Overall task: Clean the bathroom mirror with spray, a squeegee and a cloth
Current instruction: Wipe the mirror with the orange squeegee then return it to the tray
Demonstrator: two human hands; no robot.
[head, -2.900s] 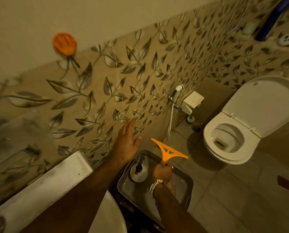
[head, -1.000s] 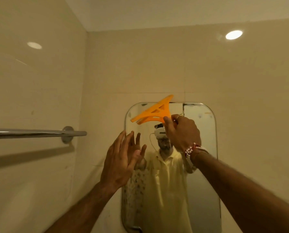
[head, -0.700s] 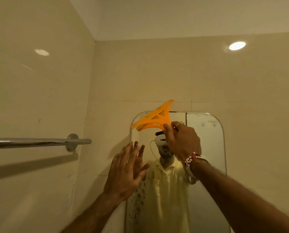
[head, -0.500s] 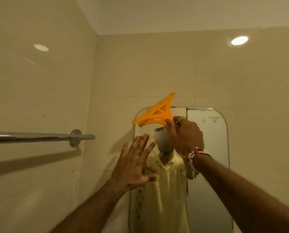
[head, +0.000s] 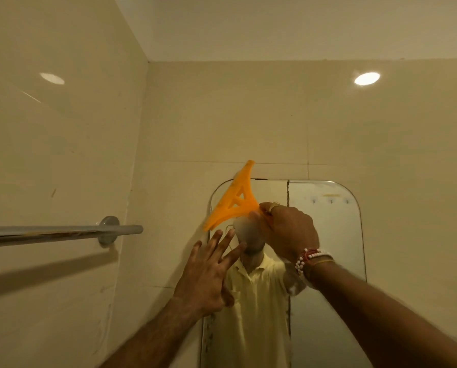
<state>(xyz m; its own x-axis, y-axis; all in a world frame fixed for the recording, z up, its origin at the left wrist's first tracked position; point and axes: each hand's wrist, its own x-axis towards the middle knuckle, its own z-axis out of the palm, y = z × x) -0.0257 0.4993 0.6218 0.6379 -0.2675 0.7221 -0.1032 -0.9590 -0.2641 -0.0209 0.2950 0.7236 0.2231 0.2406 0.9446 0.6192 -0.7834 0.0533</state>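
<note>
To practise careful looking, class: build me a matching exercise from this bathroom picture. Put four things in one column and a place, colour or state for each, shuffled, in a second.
Column 1
1 squeegee
2 left hand
3 towel rail
4 mirror

Column 2
A fixed to the left wall
B raised, holding nothing
C orange, gripped by the right hand
D on the far wall, with rounded top corners

Pairs: 1-C, 2-B, 3-A, 4-D

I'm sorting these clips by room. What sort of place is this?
Most likely a bathroom: glossy tiled walls, a metal towel rail on the left wall, and a wall mirror, where the right hand holds an orange squeegee.
</note>
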